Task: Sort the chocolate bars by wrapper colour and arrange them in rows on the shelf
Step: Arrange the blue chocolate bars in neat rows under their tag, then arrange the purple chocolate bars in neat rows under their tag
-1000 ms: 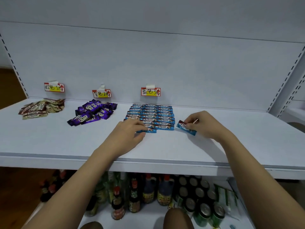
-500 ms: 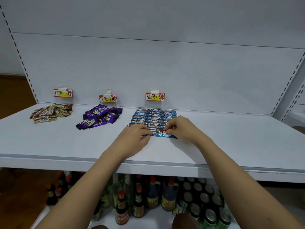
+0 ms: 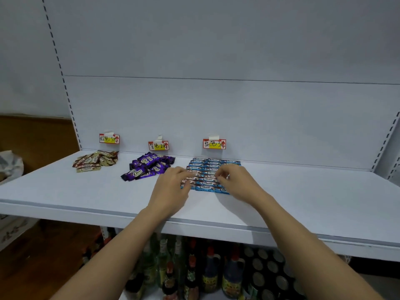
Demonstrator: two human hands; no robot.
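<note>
Blue chocolate bars lie in neat rows on the white shelf, under the right label. My left hand rests with its fingertips on the left ends of the front blue rows. My right hand lies over the right side of the rows, its bent fingertips touching the bars, and hides several of them. A loose heap of purple bars sits left of the blue ones. Further left is a heap of brown and cream bars.
Three red and yellow price labels are taped to the back panel, one behind each group. The lower shelf holds bottles and dark cans. A white bag sits beyond the shelf's left end.
My right hand carried a blue bar left, set it at the front of the blue rows, then moved back over them. My left hand stayed on the rows' left end. The view tilted up.
</note>
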